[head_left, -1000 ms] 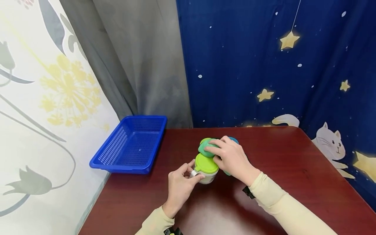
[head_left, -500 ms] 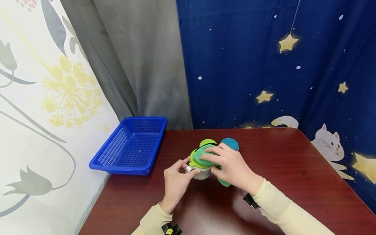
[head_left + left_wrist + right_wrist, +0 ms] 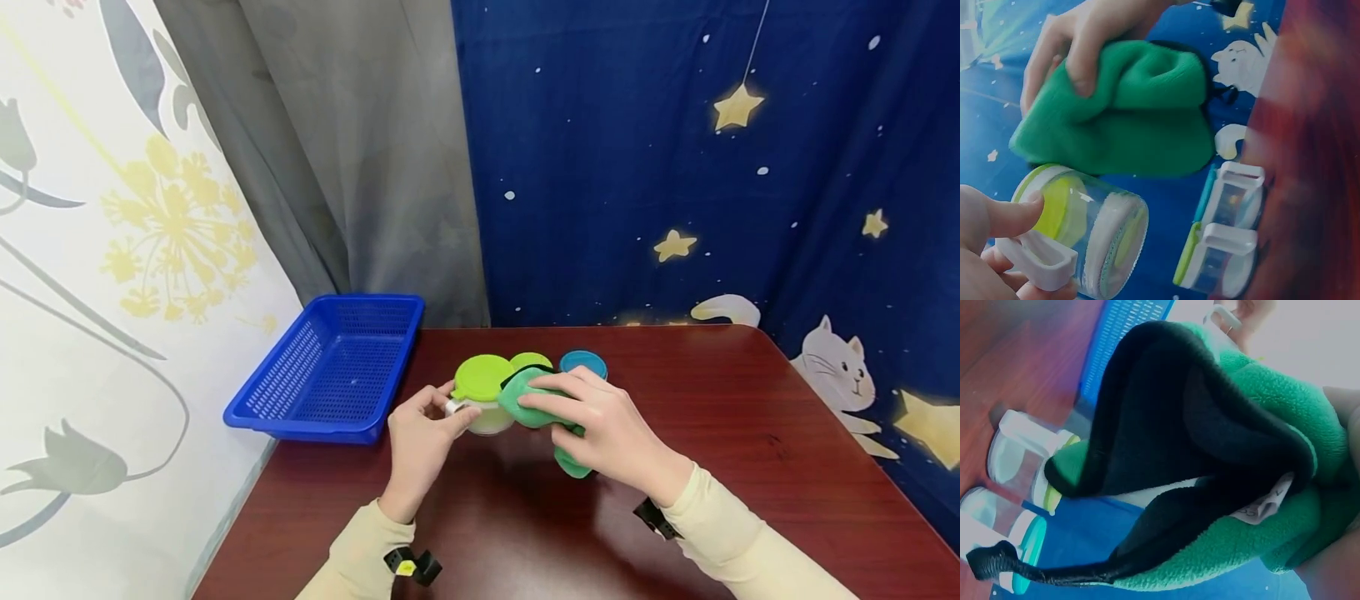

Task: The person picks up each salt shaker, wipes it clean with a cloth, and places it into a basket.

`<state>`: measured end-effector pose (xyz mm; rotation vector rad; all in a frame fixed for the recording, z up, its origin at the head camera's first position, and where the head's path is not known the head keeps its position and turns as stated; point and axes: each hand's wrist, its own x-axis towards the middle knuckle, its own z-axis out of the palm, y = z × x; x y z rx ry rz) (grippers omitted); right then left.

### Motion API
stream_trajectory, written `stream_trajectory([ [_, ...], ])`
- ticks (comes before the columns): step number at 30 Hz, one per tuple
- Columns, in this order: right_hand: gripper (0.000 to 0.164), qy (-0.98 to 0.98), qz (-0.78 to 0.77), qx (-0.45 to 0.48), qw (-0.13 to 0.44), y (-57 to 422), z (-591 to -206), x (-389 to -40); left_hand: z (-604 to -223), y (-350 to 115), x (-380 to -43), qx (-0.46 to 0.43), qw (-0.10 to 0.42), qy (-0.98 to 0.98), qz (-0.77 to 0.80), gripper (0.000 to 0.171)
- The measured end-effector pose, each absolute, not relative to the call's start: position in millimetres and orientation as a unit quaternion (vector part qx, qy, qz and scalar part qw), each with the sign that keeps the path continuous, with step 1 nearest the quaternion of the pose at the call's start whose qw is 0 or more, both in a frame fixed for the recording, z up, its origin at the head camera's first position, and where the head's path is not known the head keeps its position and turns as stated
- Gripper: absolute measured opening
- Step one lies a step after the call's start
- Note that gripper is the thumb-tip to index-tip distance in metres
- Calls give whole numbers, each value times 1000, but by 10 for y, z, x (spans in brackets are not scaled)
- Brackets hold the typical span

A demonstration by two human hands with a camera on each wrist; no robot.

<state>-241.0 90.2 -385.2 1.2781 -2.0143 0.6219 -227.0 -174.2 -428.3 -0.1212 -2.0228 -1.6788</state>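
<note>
My left hand (image 3: 423,437) grips the white handle of a clear jar with a lime-green lid (image 3: 482,378). In the left wrist view this jar (image 3: 1099,234) is tilted, and its clear wall and pale base band show. My right hand (image 3: 603,421) holds a bunched green cloth (image 3: 528,404) with black edging, just right of the jar's lid. The right wrist view shows the folded cloth (image 3: 1254,550) with its black underside, a small white tag and a black loop.
Two more clear jars with white handles stand on the table behind the hands: one lime-lidded jar (image 3: 1215,259) and one blue-lidded jar (image 3: 1233,195). A blue perforated basket (image 3: 352,383) stands at the table's left. Curtains hang behind the dark red table (image 3: 712,400).
My left hand has carried the jar leftward and a little farther back. The green cloth, earlier on top of the lid, now sits at the jar's right side.
</note>
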Motion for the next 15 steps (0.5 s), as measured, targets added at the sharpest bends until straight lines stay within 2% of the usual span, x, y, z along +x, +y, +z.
stream_trajectory([
  [8, 52, -768, 240, 487, 340, 1041, -3898, -2390, -3928, -2028, -2334, -42, 258, -726, -636, 40],
  [15, 51, -768, 231, 475, 363, 1144, -3909, -2413, -3522, -2359, -2597, -40, 292, -727, -620, 43],
])
